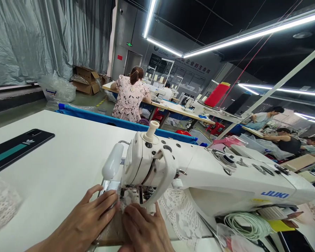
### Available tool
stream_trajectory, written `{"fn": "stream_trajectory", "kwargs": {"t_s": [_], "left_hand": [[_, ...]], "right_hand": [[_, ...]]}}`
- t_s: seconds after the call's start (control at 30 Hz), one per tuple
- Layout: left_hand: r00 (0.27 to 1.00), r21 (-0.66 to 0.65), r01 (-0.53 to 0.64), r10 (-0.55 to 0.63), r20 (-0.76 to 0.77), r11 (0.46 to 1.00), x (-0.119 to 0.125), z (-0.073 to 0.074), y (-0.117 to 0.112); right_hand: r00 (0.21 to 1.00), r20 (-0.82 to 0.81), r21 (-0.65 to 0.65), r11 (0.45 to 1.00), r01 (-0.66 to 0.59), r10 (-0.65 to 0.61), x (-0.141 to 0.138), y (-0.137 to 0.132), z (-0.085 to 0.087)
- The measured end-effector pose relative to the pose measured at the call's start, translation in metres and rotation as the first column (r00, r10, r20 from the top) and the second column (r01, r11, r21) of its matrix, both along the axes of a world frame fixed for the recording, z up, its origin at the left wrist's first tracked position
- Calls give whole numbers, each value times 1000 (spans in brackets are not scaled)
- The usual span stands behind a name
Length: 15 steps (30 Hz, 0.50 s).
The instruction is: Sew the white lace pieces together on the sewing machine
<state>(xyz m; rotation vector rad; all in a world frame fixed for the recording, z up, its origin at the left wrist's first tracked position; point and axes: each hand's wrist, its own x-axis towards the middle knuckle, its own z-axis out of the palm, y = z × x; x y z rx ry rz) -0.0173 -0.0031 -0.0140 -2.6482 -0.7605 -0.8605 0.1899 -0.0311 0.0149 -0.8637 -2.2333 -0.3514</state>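
White lace fabric (182, 213) lies under both hands at the needle end of the sewing machine (199, 171), spreading out to the right beneath the machine's arm. The left hand (88, 220) rests flat, fingers stretched and close together, pressing the material just left of the needle, gripping nothing. The right hand (144, 227) lies flat too, fingertips pinning the lace just in front of the presser foot. By my judgement the step in hand is feeding a seam; the next move calls for steady, even guiding with fingertips kept off the needle. A dark phone (15, 148) lies well left of the machine; coiled white cord (248, 224) sits below its right end.
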Motion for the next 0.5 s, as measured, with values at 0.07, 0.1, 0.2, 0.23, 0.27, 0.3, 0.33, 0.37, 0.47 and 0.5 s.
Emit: {"fn": "stream_trajectory", "kwargs": {"t_s": [0.07, 0.1, 0.2, 0.23, 0.27, 0.3, 0.33, 0.37, 0.47, 0.5], "left_hand": [[1000, 26, -8, 8, 5, 1000, -1, -1, -1], [1000, 43, -14, 14, 12, 999, -1, -1, -1], [999, 54, -37, 36, 28, 998, 1, -1, -1], [999, 52, -38, 36, 34, 998, 1, -2, -1], [999, 53, -33, 31, 35, 998, 1, -4, 0], [999, 57, -28, 26, 41, 998, 1, -6, 0], [999, 65, -18, 15, 47, 998, 0, -9, 1], [999, 70, -6, 3, 45, 998, -1, -13, 1], [1000, 55, -10, 9, 18, 998, -5, -19, 0], [1000, 46, -22, 21, 10, 999, -6, -19, -1]], "right_hand": [[1000, -1, 41, 999, 13, -13, -1, 1, 1], [1000, 4, 57, 998, 20, -21, -1, 2, 1], [999, 7, 74, 997, 36, -36, 0, 5, 3], [999, 1, 75, 996, 39, -39, 1, 6, 3], [999, -7, 79, 996, 45, -45, 2, 6, 3], [999, -14, 88, 995, 52, -51, 3, 7, 2], [998, -15, 94, 994, 57, -56, 4, 7, 0], [998, -7, 93, 994, 63, -63, 5, 8, -2], [996, 44, 55, 995, 79, -82, 7, 8, -7], [994, 63, 33, 996, 85, -87, 7, 8, -8]]}}
